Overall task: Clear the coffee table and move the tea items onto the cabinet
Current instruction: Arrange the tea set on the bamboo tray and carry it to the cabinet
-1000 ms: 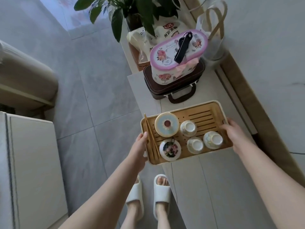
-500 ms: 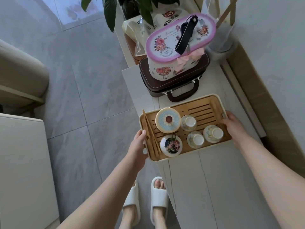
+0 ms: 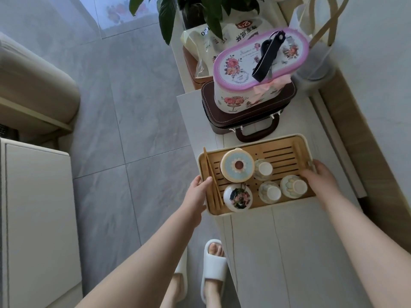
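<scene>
A slatted bamboo tea tray (image 3: 282,152) with a cream rim lies on the white cabinet top (image 3: 289,252), its left end over the cabinet's edge. On it stand a lidded blue-patterned bowl (image 3: 237,166), a floral lidded cup (image 3: 238,197), three small upturned cups (image 3: 263,169) and wooden tongs (image 3: 213,183) along the left side. My left hand (image 3: 196,193) grips the tray's left rim, thumb on top. My right hand (image 3: 320,178) holds the right rim, beside one small cup (image 3: 293,186).
Just behind the tray sits a brown case (image 3: 249,114) with a floral oval tin (image 3: 260,70) on top. Further back are snack bags (image 3: 206,43), a potted plant (image 3: 200,10) and a clear bag (image 3: 315,56). A wall (image 3: 378,63) runs along the right. A sofa (image 3: 33,85) and a white table (image 3: 37,218) stand left.
The tray has moved a little further onto the cabinet toward the brown case, with both hands still on its ends. The view has shifted closer.
</scene>
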Available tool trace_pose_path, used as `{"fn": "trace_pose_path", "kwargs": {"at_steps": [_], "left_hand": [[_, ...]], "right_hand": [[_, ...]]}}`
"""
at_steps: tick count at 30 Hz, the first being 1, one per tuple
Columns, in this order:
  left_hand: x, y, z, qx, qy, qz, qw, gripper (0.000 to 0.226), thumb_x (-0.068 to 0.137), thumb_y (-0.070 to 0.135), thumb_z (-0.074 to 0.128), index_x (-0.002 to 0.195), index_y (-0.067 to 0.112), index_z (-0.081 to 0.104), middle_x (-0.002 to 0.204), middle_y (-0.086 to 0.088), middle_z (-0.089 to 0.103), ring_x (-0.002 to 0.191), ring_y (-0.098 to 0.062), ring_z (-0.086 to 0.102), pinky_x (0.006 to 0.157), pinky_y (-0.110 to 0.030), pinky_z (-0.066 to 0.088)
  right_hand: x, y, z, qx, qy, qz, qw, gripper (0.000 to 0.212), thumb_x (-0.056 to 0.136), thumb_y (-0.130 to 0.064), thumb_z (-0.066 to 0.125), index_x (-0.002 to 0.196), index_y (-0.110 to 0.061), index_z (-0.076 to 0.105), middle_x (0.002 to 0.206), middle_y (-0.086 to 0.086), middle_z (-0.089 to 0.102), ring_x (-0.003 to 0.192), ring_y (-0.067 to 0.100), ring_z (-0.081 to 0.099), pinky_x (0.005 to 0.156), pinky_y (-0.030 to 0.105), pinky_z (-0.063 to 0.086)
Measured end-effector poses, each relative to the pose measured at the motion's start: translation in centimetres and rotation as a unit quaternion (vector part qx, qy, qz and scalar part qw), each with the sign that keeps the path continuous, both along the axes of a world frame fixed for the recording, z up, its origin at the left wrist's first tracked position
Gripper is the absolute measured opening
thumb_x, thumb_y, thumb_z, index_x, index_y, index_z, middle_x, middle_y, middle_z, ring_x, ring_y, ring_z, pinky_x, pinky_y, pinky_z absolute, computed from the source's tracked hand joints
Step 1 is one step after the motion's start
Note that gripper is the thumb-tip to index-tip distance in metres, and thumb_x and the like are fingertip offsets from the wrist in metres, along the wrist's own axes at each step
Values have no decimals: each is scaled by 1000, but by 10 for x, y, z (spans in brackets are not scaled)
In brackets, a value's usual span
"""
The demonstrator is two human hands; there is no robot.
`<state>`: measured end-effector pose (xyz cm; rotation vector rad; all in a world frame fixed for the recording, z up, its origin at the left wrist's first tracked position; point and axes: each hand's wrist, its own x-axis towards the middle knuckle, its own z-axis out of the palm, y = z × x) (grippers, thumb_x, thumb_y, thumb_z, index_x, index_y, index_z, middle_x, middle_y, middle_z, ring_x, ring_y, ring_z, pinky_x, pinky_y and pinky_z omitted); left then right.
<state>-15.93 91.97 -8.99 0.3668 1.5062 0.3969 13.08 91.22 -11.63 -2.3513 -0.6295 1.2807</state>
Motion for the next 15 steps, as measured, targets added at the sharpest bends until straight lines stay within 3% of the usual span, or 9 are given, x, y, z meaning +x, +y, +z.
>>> {"fn": "trace_pose_path", "kwargs": {"at_steps": [3, 5, 9, 12, 15], "left_hand": [[-1, -2, 19, -17, 42, -10, 999, 49, 96, 32, 49, 139, 12, 39, 133, -7, 52, 127, -28, 45, 105, -47, 34], [-5, -12, 50, -10, 44, -36, 998, 49, 96, 32, 50, 138, 9, 42, 128, -9, 56, 120, -27, 51, 99, -42, 40], [-8, -29, 96, 7, 41, -96, 994, 52, 93, 33, 55, 138, 9, 43, 125, -9, 58, 108, -21, 55, 92, -35, 44], [-18, -44, 146, 32, 45, -115, 992, 51, 90, 32, 59, 135, 12, 44, 124, -8, 57, 105, -20, 56, 89, -33, 45], [-33, -61, 190, 60, 57, -148, 985, 46, 88, 31, 62, 129, 14, 50, 116, -5, 60, 100, -16, 58, 77, -23, 47]], "right_hand": [[-16, -11, 25, 18, -14, 17, 1000, 53, 87, -24, 58, 137, -18, 42, 136, 10, 51, 120, 28, 50, 95, 36, 37], [-29, -25, 59, 27, -16, 47, 998, 49, 87, -26, 59, 134, -20, 46, 133, 9, 55, 115, 26, 52, 94, 36, 38], [-59, -48, 103, 18, -23, 97, 995, 51, 88, -37, 57, 135, -20, 45, 135, 5, 51, 124, 24, 47, 98, 38, 38], [-89, -62, 153, 28, -5, 146, 989, 47, 88, -39, 55, 131, -21, 48, 120, -1, 57, 113, 17, 51, 88, 31, 40], [-119, -74, 197, 38, -4, 197, 980, 42, 89, -39, 54, 128, -23, 51, 121, -2, 60, 109, 16, 53, 87, 30, 41]]}}
